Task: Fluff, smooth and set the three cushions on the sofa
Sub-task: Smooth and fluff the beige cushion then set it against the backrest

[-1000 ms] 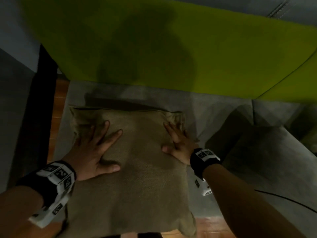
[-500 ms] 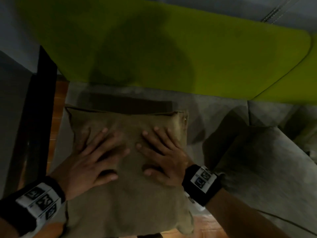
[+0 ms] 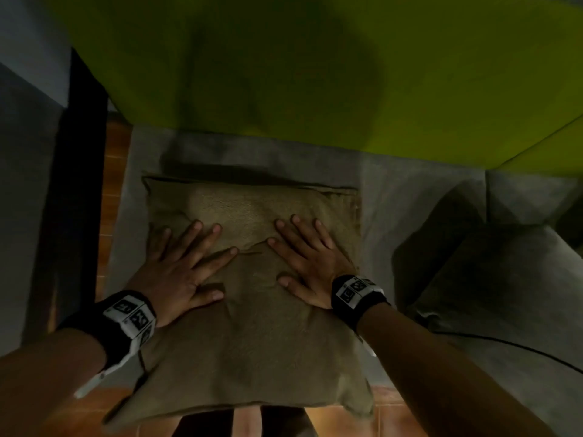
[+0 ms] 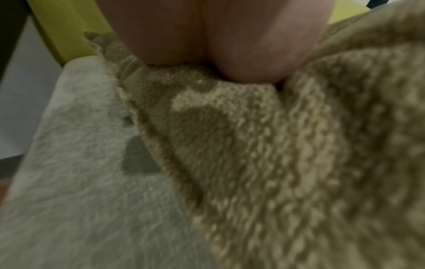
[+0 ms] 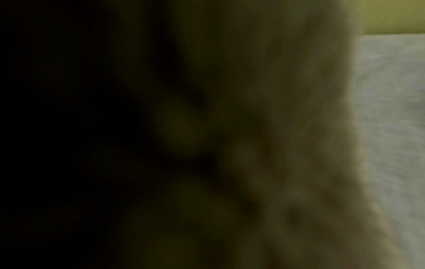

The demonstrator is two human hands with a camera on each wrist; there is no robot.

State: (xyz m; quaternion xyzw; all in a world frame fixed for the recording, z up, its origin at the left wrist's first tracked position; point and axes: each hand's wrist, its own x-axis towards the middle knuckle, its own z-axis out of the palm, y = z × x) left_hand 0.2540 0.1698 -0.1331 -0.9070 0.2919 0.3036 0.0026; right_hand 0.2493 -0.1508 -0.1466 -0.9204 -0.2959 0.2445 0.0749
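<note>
Tan cushion is lying flat on the grey sofa seat, and its near edge hangs a bit over the front of the seat. Both hands are planted on its far half, palms down. The left hand sits at about 10 o'clock from the cushion's middle, fingers spread and straight, so that grip is wide open, just pressing on the fabric. The right hand is at roughly 2 o'clock, same deal: flat, fingers fanned, holding nothing. There's a small wrinkle in the fabric between the two index fingers.

A grey cushion sits off at 3 o'clock on the seat, just beside the tan one; can't tell if they touch. The lime green backrest runs across at 12 o'clock.

The left wrist view shows the heel of the palm sunk into the knobbly tan weave, with the grey seat to its left. The right wrist view is mostly dark and blurry.
</note>
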